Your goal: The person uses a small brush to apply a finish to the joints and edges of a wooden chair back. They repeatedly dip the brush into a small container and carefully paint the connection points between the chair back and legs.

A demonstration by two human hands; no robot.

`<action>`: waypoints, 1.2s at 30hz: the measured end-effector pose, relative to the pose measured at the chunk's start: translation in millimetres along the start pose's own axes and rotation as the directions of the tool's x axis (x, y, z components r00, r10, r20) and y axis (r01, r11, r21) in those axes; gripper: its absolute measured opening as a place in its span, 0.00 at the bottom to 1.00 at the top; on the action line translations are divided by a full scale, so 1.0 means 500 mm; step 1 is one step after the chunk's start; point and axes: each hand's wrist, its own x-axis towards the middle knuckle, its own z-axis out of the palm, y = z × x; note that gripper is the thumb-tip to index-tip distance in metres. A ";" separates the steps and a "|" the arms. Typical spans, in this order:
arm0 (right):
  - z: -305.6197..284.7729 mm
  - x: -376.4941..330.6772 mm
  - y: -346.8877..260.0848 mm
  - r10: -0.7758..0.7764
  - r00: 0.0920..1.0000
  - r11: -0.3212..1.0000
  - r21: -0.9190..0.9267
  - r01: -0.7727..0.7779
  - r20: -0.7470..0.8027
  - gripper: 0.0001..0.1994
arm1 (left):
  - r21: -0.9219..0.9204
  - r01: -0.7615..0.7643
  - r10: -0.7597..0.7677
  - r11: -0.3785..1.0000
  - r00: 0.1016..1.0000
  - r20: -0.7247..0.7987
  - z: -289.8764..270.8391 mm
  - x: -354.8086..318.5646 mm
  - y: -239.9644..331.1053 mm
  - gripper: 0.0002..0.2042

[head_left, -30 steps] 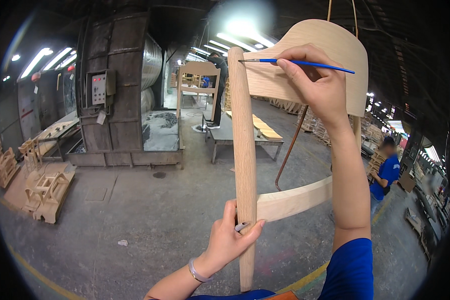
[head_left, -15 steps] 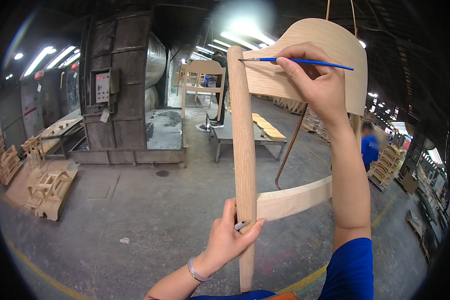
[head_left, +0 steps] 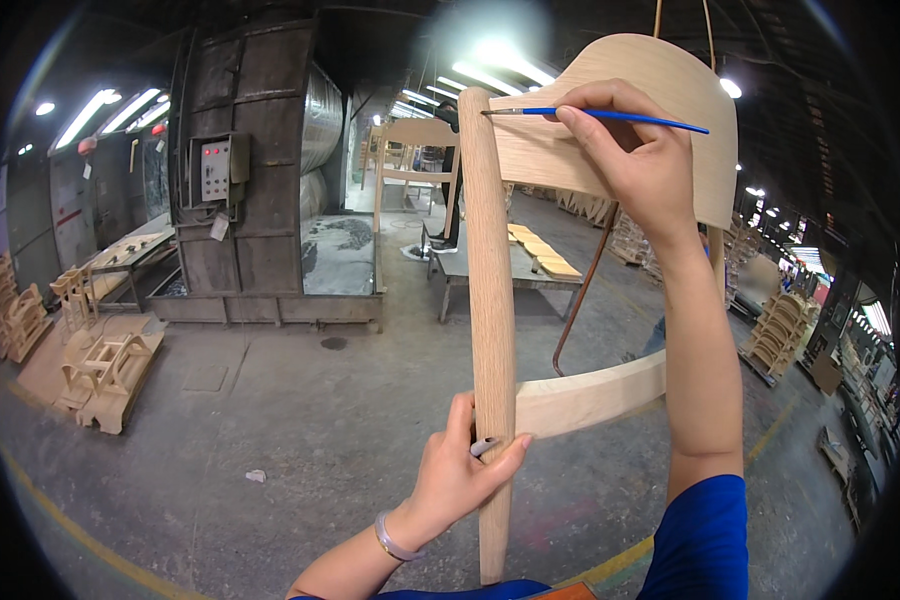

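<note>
A bare wooden chair frame [head_left: 491, 280] stands upright before me, its round post running from top to bottom. A broad curved backrest [head_left: 635, 70] joins the post near the top, and a curved rail [head_left: 590, 402] meets it lower down. My left hand [head_left: 455, 470] is wrapped round the lower post at that rail; a small grey stick-like thing [head_left: 481, 446] pokes out between its fingers. High up, my right hand [head_left: 642, 165] pinches a thin blue paintbrush [head_left: 675, 125], held level across the backrest. Its dark tip touches the post just beside the backrest joint.
Behind the frame is a low table [head_left: 460, 268] with yellowish boards [head_left: 545, 250]. Another wooden chair frame [head_left: 417, 135] stands beyond, with a partly hidden person. A dark metal booth with a control box [head_left: 215, 172] rises at left. Wooden parts are stacked on both sides.
The background has shifted slightly right as the view turned. The person in blue at right has gone mostly behind my right arm. Both hands keep their holds, the brush tip still at the post.
</note>
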 end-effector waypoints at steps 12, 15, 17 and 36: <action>0.019 0.003 0.011 -0.006 1.000 1.000 -0.001 0.006 0.006 0.05 | 0.086 -0.170 0.173 0.982 0.984 -0.035 -0.009 0.014 -0.023 0.27; 0.020 0.002 0.014 -0.018 1.000 1.000 -0.022 0.018 0.010 0.05 | 0.085 -0.177 0.181 0.980 0.983 -0.036 -0.011 0.016 -0.019 0.27; 0.021 0.001 0.015 -0.020 1.000 0.999 -0.030 0.020 0.015 0.05 | 0.063 -0.124 0.126 0.990 0.992 -0.029 -0.013 0.018 -0.016 0.27; 0.047 -0.002 0.050 -0.023 1.000 0.999 -0.038 0.024 0.012 0.06 | 0.025 0.005 -0.004 1.000 1.000 -0.008 -0.020 0.043 -0.023 0.27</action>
